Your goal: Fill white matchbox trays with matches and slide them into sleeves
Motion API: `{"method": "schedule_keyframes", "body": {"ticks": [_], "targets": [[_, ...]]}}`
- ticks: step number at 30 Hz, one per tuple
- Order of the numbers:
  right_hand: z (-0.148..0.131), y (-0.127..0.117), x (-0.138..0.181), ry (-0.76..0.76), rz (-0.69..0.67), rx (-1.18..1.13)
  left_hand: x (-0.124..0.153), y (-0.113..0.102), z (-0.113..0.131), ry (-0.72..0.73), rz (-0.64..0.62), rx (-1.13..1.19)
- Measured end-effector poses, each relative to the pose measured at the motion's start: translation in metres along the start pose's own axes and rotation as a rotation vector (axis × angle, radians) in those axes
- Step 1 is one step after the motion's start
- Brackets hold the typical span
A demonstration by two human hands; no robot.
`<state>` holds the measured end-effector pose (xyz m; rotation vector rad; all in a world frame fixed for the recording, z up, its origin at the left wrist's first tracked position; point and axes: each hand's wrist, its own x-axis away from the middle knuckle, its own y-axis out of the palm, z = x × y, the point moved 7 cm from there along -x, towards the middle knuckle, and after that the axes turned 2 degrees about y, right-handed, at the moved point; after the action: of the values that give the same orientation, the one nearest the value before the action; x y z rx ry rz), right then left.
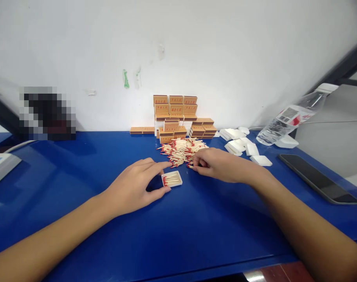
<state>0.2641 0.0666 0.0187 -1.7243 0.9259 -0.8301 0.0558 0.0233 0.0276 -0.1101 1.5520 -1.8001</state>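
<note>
My left hand [137,182] curls around the left end of a small white matchbox tray [181,182], its thumb and fingers against the sides. Several red-tipped matches [173,179] lie in that tray, heads to the left. Beside the front right of a loose heap of matches [183,149], my right hand [216,165] pinches with thumb and fingers closed. A match with a red head [190,167] sticks out from its fingertips to the left. Whether more than one is held, I cannot tell.
Orange matchboxes [176,109] are stacked against the wall behind the heap. White empty trays [235,145] lie at the right, near a leaning plastic bottle [296,113] and a phone [318,178]. A white power strip [2,166] sits at the far left of the blue table [178,235].
</note>
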Motion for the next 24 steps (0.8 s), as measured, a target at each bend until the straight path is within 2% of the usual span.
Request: {"method": "schedule_keyframes", "body": {"ticks": [4,6,11,15,19,24], "targets": [[-0.001,0.003,0.002,0.026,-0.061,-0.060,0.000,0.001,-0.001,-0.008,-0.012,-0.006],[-0.007,0.001,0.002,-0.003,-0.050,-0.099,0.001,0.002,-0.002,-0.018,-0.017,-0.004],[-0.045,-0.011,0.008,-0.218,0.121,-0.163,0.002,0.002,-0.001,-0.021,-0.029,0.022],[-0.072,-0.001,0.012,-0.278,0.099,-0.145,0.002,0.003,0.004,0.014,-0.034,0.042],[-0.077,0.008,0.012,-0.281,0.034,-0.119,0.002,0.001,0.006,0.027,-0.026,0.036],[-0.073,0.002,0.014,-0.305,0.108,-0.106,0.001,0.001,0.004,0.007,-0.039,0.033]]}}
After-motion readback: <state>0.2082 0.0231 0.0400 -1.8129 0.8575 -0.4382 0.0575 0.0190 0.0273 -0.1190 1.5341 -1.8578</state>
